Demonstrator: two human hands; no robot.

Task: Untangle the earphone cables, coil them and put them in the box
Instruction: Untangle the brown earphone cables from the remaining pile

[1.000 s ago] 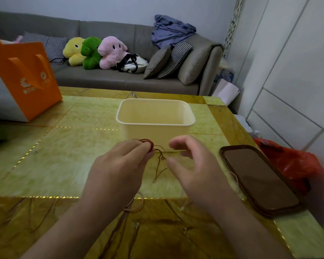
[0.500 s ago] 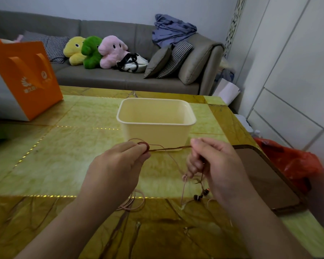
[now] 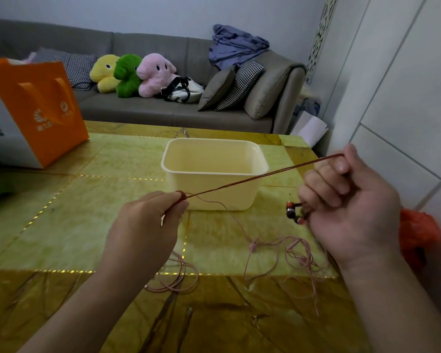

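so the untangling is underway but nowhere near finished imo. the left hand (image 3: 148,222) is pinching one end of the dark red cable (image 3: 260,176) between thumb and fingers, and the right hand (image 3: 346,207) has its fingers curled round the other end, holding it up and out so the cable runs tight between the two hands, right across the front of the box (image 3: 214,171). the earbuds (image 3: 292,212) poke out of the bottom of the right fist.

that one looks pulled free, but it isn't coiled yet, and the pink cable (image 3: 278,247) is just lying in loose loops on the table (image 3: 61,225) in front of the box, some of it trailing under the left wrist. can't tell if the two are fully apart near the left hand. the box looks empty from here, so coiling and boxing are both left.

table top is a glossy yellow-green stone look with darker gold bands. orange bag (image 3: 36,110) on the far left, grey sofa (image 3: 189,72) behind with three plush toys (image 3: 133,73) and cushions, white cabinet doors (image 3: 405,85) on the right.
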